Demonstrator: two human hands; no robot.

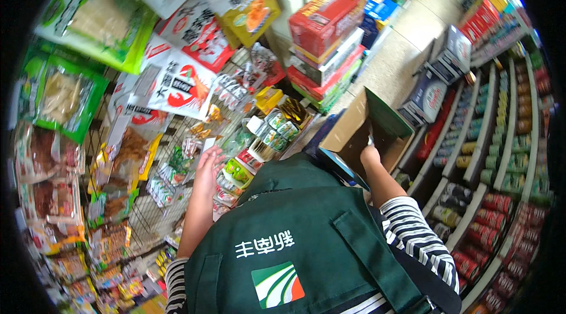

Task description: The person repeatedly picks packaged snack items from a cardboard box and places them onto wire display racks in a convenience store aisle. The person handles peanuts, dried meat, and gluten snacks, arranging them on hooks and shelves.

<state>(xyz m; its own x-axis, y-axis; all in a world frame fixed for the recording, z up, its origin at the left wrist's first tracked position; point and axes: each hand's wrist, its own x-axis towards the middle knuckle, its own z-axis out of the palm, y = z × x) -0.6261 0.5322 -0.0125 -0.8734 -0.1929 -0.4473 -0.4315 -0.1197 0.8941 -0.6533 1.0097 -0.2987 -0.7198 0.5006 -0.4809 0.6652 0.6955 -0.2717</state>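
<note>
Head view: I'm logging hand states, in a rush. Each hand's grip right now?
Left hand: open, fingers loosely extended near a green package.
Right hand: at the open cardboard box; grip too unclear to tell.

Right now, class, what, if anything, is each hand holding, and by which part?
The left hand holds nothing that shows. The right hand is at the cardboard box; a pale sliver shows by its fingers, too blurred to tell the hold.

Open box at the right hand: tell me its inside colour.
Brown; the box shows best in the head view.
</note>
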